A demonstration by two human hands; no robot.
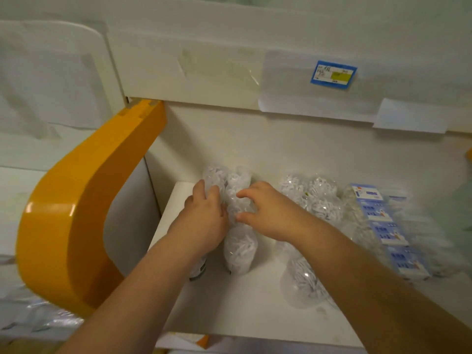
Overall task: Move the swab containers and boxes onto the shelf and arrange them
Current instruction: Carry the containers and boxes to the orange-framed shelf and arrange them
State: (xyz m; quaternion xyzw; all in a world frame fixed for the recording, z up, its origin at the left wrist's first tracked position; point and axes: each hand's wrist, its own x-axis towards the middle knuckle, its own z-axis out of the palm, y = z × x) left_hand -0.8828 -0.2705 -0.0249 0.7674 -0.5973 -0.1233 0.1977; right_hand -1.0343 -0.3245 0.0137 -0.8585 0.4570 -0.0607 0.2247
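Note:
Clear round swab containers full of white swabs stand in rows on the white shelf [245, 307]. My left hand [204, 215] wraps the left side of a container in the left row [214, 175]. My right hand [265, 213] has thumb and fingers pinched on a container in the neighbouring row [237, 198]. Another container [240, 249] stands just in front of them. A further group of containers [321, 198] sits to the right, one [304, 279] nearer the front edge. Blue and white swab boxes [388, 231] lie in a line at the far right.
An orange curved bracket [84, 205] closes the shelf's left end. The upper shelf's front edge carries a blue price label [333, 74] and white paper strips [411, 116]. Plastic-wrapped packs [46, 318] lie low at the left, below shelf level.

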